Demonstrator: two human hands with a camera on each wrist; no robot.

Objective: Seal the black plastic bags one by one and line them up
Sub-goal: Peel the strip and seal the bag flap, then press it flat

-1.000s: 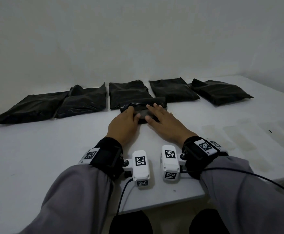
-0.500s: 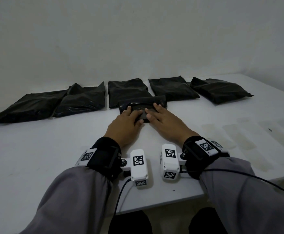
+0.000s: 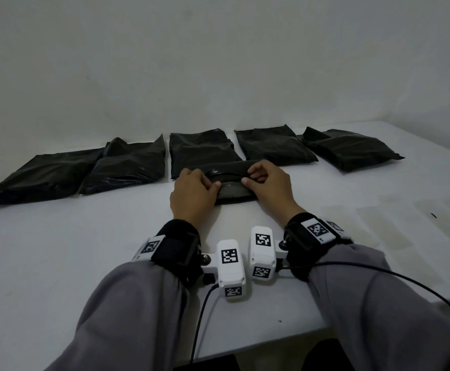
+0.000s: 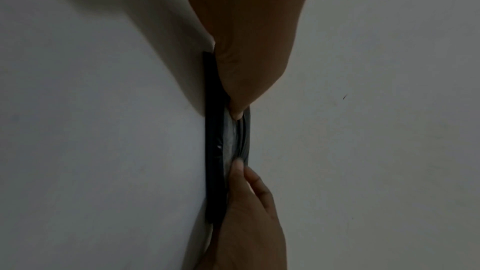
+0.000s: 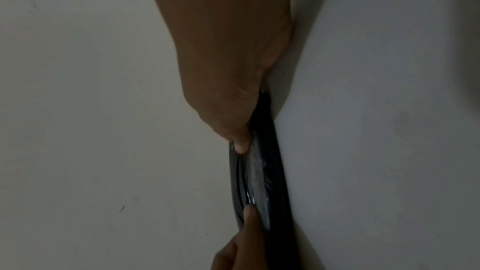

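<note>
Fingers now curled, both hands (image 3: 232,187) pinching glossy bag (image 3: 233,190)

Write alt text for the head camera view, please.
Both hands, left hand and right hand, pinch the folded flap of a black plastic bag on a white table. Five more black plastic bags lie in a row behind it.

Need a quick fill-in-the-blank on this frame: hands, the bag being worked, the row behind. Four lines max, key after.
1. Both hands, the left hand and the right hand, pinch the folded flap of the same black ____.
2. Counting the bag being sealed, the white table holds ____ black bags.
3. The bags lie in a row along the ____ edge of the table.
4. Each wrist wears a white ____ on a black strap.

Missing words: bag; five; far; camera
</note>
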